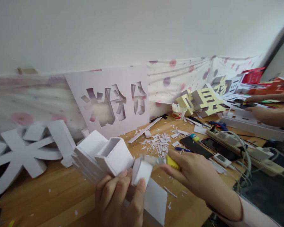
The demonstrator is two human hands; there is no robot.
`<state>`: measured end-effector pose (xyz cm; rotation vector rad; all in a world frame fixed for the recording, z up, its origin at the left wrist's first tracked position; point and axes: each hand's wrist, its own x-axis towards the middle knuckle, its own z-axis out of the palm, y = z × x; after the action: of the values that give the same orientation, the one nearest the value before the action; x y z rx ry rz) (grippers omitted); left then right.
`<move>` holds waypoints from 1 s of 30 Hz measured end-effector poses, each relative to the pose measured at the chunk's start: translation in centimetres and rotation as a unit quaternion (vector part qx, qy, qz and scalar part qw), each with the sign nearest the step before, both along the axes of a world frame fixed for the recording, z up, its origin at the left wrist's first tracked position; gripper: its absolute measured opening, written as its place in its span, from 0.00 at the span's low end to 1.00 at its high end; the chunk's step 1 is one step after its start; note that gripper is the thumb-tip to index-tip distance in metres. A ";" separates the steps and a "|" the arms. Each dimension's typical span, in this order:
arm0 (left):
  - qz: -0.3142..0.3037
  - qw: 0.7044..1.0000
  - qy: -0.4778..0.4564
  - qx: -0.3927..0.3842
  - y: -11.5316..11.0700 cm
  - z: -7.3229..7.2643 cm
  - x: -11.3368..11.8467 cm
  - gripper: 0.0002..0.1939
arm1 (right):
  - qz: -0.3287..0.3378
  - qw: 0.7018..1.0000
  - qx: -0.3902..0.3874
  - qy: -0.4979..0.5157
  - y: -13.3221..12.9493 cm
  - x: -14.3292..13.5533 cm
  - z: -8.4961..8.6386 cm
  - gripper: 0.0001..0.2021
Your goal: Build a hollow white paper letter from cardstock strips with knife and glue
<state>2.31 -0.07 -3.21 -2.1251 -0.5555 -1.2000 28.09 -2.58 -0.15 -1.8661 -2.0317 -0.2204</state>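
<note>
- Partly, the white paper form [120,156] hides behind the left hand [121,197], whose wrist is cut off below; blur obscures the tip of the yellow-handled cutter [172,162] against it.
- Left fingers curl closed around the form, holding it over the table [59,198].
- Right hand [190,168] slants in from lower right, fingers wrapped tightly around the cutter's handle.

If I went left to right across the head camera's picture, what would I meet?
A large, white, thick-stroked character → the left hand, holding a white, boxy, board-like piece → a yellow tool handle → the right hand gripping it → a long, beige power strip.
</note>
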 end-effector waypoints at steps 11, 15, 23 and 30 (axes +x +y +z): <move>0.003 0.998 -0.040 -0.047 0.4 0.5 0.2 0.07 | 0.039 0.988 -0.070 0.135 -1.9 -1.8 1.8 0.30; 0.015 0.997 -0.044 -0.065 0.4 -0.2 0.9 0.06 | 0.062 0.981 -0.116 0.144 -2.8 -3.5 2.2 0.31; 0.055 0.992 -0.075 -0.084 -0.6 -1.1 2.4 0.07 | 0.073 0.976 -0.148 0.143 -2.8 -3.9 2.2 0.32; 0.046 0.995 -0.044 -0.080 -0.1 -0.9 1.8 0.05 | 0.077 0.994 -0.051 0.052 -2.7 -3.7 2.0 0.34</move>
<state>4.13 -0.17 -4.15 -2.1601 -0.8056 -1.2372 24.41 -5.25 1.81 -1.7284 -2.1374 0.0223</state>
